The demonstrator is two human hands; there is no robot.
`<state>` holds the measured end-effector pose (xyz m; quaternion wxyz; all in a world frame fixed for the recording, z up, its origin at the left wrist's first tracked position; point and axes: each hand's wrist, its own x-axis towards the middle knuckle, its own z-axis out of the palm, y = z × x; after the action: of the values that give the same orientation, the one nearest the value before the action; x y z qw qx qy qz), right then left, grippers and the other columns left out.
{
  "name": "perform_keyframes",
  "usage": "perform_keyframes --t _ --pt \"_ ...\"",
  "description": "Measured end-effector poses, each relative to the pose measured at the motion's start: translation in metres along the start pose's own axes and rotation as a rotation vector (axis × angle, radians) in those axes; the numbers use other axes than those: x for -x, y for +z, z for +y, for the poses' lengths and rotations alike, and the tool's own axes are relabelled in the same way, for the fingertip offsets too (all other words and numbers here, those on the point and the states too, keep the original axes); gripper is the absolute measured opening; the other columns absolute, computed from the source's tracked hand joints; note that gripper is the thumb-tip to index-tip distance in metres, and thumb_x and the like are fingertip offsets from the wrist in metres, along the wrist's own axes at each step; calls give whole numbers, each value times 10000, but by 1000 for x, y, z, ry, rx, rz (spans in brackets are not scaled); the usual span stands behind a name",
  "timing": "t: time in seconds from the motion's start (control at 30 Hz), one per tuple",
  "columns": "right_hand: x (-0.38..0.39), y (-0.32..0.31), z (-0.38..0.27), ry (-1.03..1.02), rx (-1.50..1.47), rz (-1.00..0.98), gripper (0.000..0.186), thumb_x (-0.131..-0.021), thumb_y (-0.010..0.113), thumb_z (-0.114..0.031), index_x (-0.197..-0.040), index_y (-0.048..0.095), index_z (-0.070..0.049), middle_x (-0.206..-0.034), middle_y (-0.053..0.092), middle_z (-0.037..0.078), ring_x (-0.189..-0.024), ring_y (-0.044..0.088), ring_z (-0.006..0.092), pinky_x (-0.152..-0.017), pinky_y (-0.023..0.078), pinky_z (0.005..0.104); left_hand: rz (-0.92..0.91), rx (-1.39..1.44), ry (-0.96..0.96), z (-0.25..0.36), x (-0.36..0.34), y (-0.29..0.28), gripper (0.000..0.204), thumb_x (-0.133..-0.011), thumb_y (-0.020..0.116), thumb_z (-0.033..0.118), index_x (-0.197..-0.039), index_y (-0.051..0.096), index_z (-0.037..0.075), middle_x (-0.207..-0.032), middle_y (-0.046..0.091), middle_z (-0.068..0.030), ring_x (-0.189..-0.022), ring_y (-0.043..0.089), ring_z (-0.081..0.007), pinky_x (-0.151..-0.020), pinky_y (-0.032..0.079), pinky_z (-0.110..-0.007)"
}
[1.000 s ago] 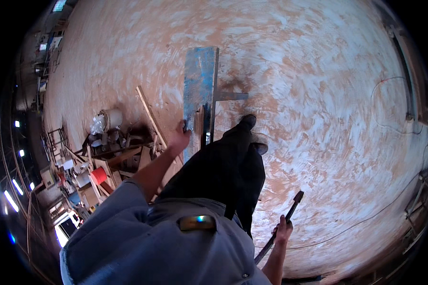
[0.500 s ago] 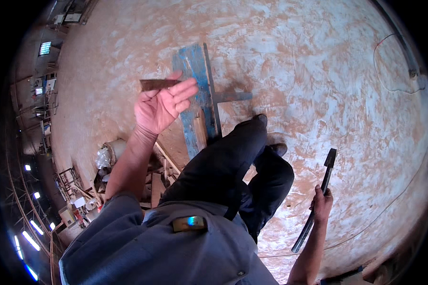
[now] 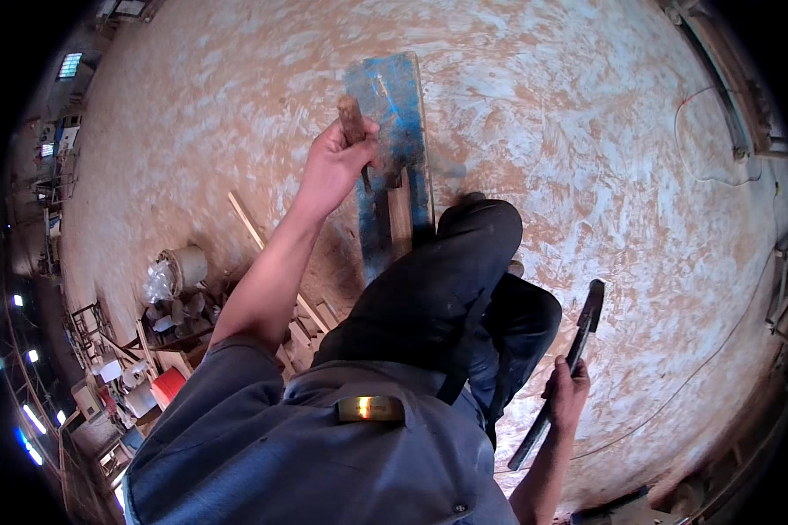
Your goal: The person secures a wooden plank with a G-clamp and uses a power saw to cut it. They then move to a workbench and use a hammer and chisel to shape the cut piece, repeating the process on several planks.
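The left hand [image 3: 337, 164] is raised over the left edge of the surface [image 3: 403, 105], a long narrow board with worn blue paint, its grip pinching a short brown wood piece [image 3: 351, 120] between thumb and fingers, one end of the piece pointing away from the person. From this angle I cannot tell whether hand or piece touches the board beneath. The right hand [image 3: 569, 391] is well apart, out to the right above the pale, smeared floor [image 3: 543, 114], its grip wrapped around the shaft of a dark tool [image 3: 580, 344]; the tool slants, its broader head at the far end and its tail toward the person. On the surface, just short of the left hand, a strip of wood [image 3: 400, 219] lies lengthwise, its near end running toward the dark trousers [image 3: 411, 306], which cover the near part of the board. To the left, a long thin slat [image 3: 247, 219] leans out from a heap of offcuts [image 3: 302, 337], near a pale bucket [image 3: 187, 267] with crumpled clear plastic [image 3: 158, 284] beside it and a red object [image 3: 168, 385] nearer the person.
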<state>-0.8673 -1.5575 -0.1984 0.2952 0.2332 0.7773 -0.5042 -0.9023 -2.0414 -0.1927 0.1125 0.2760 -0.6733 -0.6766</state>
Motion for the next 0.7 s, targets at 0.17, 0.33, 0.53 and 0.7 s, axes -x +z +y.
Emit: perform_keyframes --t 0.17,0.33,0.53,0.7 --pt "28 21 19 44 9 -37 288 -913 714 -278 -859 564 -39 -583 508 -16 -456 456 63 -422 370 240 44 423 -48 -17 -20 7 125 -883 588 21 -1006 589 43 -774 567 -46 -673 558 -176 -670 506 -364" --pt "46 26 30 107 71 -26 302 -898 731 -284 -878 574 -26 -584 518 -9 -442 468 68 -408 375 239 98 525 -50 -34 -33 13 109 -879 579 28 -983 582 58 -745 528 -41 -657 531 -187 -652 503 -395" --pt "51 30 28 105 54 -17 319 -893 733 -317 -862 563 -49 -560 507 -15 -433 465 68 -400 372 233 97 535 -86 -50 -38 12 137 -875 559 -11 -998 592 41 -718 543 -27 -576 505 -141 -632 543 -378" --pt "47 35 19 89 53 -21 295 -891 734 -295 -881 583 -41 -569 511 -19 -440 464 63 -400 362 231 151 507 -101 -60 -35 19 293 -875 567 21 -1167 593 26 -673 470 -23 -603 471 -161 -639 503 -388"
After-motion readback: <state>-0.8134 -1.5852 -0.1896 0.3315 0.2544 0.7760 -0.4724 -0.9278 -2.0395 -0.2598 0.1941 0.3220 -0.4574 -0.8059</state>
